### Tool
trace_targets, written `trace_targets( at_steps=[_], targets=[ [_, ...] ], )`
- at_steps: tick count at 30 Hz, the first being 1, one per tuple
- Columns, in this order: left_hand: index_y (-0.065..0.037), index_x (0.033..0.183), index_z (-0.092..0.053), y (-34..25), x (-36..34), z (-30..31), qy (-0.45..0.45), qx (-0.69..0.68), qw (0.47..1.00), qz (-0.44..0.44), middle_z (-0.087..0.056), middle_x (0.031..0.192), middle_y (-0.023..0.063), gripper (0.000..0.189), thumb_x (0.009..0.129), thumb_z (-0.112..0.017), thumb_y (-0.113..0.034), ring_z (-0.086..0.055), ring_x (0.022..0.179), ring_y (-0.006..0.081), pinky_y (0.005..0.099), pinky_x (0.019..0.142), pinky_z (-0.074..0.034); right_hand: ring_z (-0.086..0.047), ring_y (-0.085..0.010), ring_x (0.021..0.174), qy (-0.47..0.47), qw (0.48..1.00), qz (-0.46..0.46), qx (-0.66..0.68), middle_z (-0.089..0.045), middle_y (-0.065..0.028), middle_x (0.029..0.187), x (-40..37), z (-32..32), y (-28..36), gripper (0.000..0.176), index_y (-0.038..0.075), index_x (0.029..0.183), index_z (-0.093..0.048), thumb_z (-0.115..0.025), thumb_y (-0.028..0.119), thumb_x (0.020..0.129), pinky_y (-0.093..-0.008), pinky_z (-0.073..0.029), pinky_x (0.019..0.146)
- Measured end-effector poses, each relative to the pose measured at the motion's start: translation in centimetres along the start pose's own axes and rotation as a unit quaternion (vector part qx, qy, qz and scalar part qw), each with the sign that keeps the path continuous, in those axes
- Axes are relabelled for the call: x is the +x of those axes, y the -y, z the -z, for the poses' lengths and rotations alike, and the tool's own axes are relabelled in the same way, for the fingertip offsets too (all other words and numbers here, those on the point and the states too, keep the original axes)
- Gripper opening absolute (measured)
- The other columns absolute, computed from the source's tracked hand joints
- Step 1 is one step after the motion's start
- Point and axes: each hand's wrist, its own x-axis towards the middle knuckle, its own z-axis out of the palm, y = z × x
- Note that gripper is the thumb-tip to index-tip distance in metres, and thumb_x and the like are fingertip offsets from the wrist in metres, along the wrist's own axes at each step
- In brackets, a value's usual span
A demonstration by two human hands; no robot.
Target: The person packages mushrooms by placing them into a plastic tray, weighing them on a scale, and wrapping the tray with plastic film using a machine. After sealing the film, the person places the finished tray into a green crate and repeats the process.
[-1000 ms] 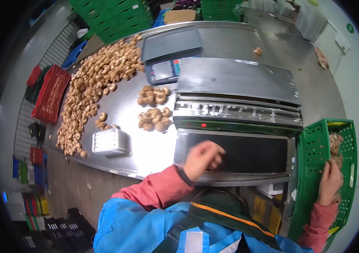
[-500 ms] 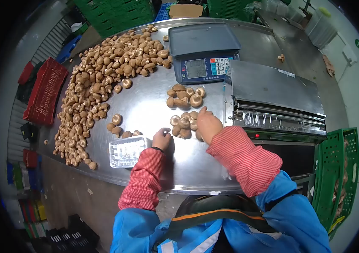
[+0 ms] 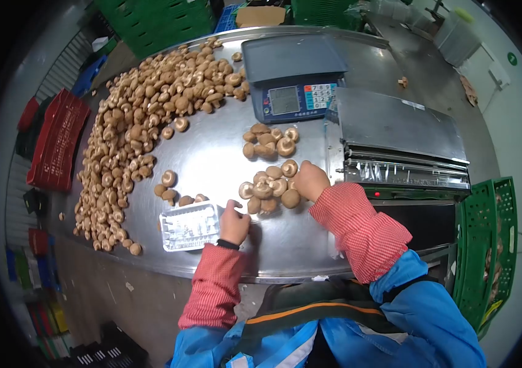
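Observation:
A loose cluster of brown shiitake mushrooms (image 3: 265, 189) lies on the steel table (image 3: 298, 245). My right hand (image 3: 312, 181) is cupped at the cluster's right side, fingertips right by its outer mushrooms and nothing gripped in it. Between the cluster and a clear plastic tray (image 3: 190, 227) is my left hand (image 3: 234, 224), thumb and forefinger apart, its fingers close to the tray's right edge. No mushrooms lie in the tray. Just beyond the cluster sits a second small group of mushrooms (image 3: 271, 141), in front of the digital scale (image 3: 296, 101).
A large heap of mushrooms (image 3: 126, 135) covers the table's left side, with a few strays (image 3: 168, 184) behind the tray. At right stands a film wrapping machine (image 3: 405, 147). A green crate (image 3: 482, 245) is beyond it; a red crate (image 3: 58, 141) stands at far left.
My right hand has shifted slightly right, off the cluster, which now lies more spread out. My left hand has moved a little down, nearer the tray. The view has also shifted slightly.

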Motion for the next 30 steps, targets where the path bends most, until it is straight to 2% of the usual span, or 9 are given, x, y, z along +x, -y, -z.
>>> trace_targets(
  at_steps=[2, 5, 8, 10, 12, 17, 20, 26, 30],
  targets=[
    [0.000, 0.101, -0.044, -7.6, -3.0, 3.1, 0.023, -0.103, 0.994, 0.027, -0.056, 0.064, 0.0113, 0.026, 0.077, -0.053, 0.004, -0.063, 0.053, 0.0192, 0.0297, 0.037, -0.049, -0.064, -0.0386, 0.087, -0.042, 0.997, 0.055, -0.033, -0.065, -0.0255, 0.092, -1.5, 2.6, 0.7, 0.027, -0.006, 0.097, -0.057, -0.060, 0.014, 0.080, -0.0433, -0.052, 0.077],
    [0.000, 0.102, -0.042, -12.6, -3.4, 5.3, 0.073, -0.112, 0.991, -0.001, -0.056, 0.069, 0.0103, 0.028, 0.077, -0.053, 0.003, -0.060, 0.051, 0.0161, 0.0279, 0.039, -0.050, -0.064, -0.0419, 0.082, -0.100, 0.983, 0.150, -0.038, -0.064, -0.0272, 0.083, -3.5, 8.0, 0.3, 0.022, -0.006, 0.089, -0.060, -0.057, 0.014, 0.079, -0.0455, -0.051, 0.077],
    [-0.001, 0.100, -0.043, -18.8, -2.5, 4.4, 0.128, -0.157, 0.979, -0.038, -0.057, 0.072, 0.0101, 0.026, 0.076, -0.053, 0.002, -0.056, 0.049, 0.0143, 0.0260, 0.040, -0.048, -0.064, -0.0309, 0.055, -0.077, 0.983, 0.168, 0.025, -0.062, -0.0229, 0.070, -3.1, 14.8, -2.9, 0.024, -0.008, 0.091, -0.056, -0.050, 0.014, 0.085, -0.0401, -0.052, 0.049],
    [0.000, 0.100, -0.044, -23.1, -1.1, 1.9, 0.183, -0.149, 0.969, -0.077, -0.058, 0.074, 0.0113, 0.025, 0.077, -0.054, 0.000, -0.056, 0.050, 0.0145, 0.0262, 0.042, -0.049, -0.059, -0.0186, 0.045, -0.007, 0.984, 0.080, 0.157, -0.060, -0.0141, 0.064, -2.1, 19.6, -5.8, 0.022, -0.009, 0.091, -0.055, -0.054, 0.013, 0.085, -0.0312, -0.046, 0.036],
    [0.001, 0.099, -0.045, -26.4, 0.9, -2.0, 0.228, -0.161, 0.955, -0.097, -0.058, 0.071, 0.0111, 0.024, 0.078, -0.057, -0.002, -0.057, 0.051, 0.0151, 0.0264, 0.043, -0.050, -0.055, -0.0118, 0.044, -0.006, 0.984, 0.045, 0.171, -0.058, -0.0079, 0.063, -1.2, 24.0, -9.1, 0.020, -0.007, 0.092, -0.056, -0.057, 0.012, 0.086, -0.0267, -0.044, 0.035],
    [0.001, 0.097, -0.045, -33.5, 6.2, -12.3, 0.262, -0.049, 0.956, -0.119, -0.059, 0.067, 0.0076, 0.024, 0.079, -0.060, -0.007, -0.059, 0.052, 0.0141, 0.0252, 0.043, -0.048, -0.055, -0.0139, 0.043, -0.075, 0.973, 0.050, 0.212, -0.058, -0.0098, 0.059, 3.5, 29.8, -19.5, 0.017, -0.008, 0.084, -0.056, -0.060, 0.009, 0.082, -0.0277, -0.043, 0.035],
    [0.002, 0.090, -0.049, -33.8, 9.0, -16.9, 0.225, 0.018, 0.962, -0.153, -0.060, 0.069, 0.0107, 0.023, 0.076, -0.063, -0.009, -0.060, 0.054, 0.0169, 0.0288, 0.046, -0.048, -0.054, -0.0141, 0.044, -0.098, 0.971, 0.071, 0.206, -0.058, -0.0105, 0.062, 5.3, 30.1, -23.4, 0.015, -0.006, 0.085, -0.056, -0.061, 0.008, 0.081, -0.0289, -0.041, 0.037],
    [0.003, 0.089, -0.055, -32.9, 7.8, -16.8, 0.211, 0.115, 0.956, -0.168, -0.063, 0.073, 0.0129, 0.026, 0.072, -0.067, -0.014, -0.063, 0.066, 0.0202, 0.0316, 0.060, -0.050, -0.063, -0.0259, 0.067, -0.125, 0.975, 0.121, 0.137, -0.064, -0.0162, 0.075, 4.9, 27.6, -26.6, 0.023, -0.005, 0.092, -0.058, -0.062, 0.015, 0.082, -0.0364, -0.049, 0.063],
    [0.000, 0.108, -0.055, -33.1, 4.2, -14.9, 0.117, 0.093, 0.962, -0.227, -0.062, 0.079, 0.0109, 0.035, 0.076, -0.065, -0.012, -0.062, 0.066, 0.0206, 0.0322, 0.061, -0.050, -0.061, -0.0295, 0.068, -0.214, 0.963, 0.145, 0.082, -0.062, -0.0160, 0.074, 1.6, 28.7, -26.5, 0.024, -0.002, 0.098, -0.058, -0.061, 0.017, 0.084, -0.0379, -0.049, 0.064]
  ],
)
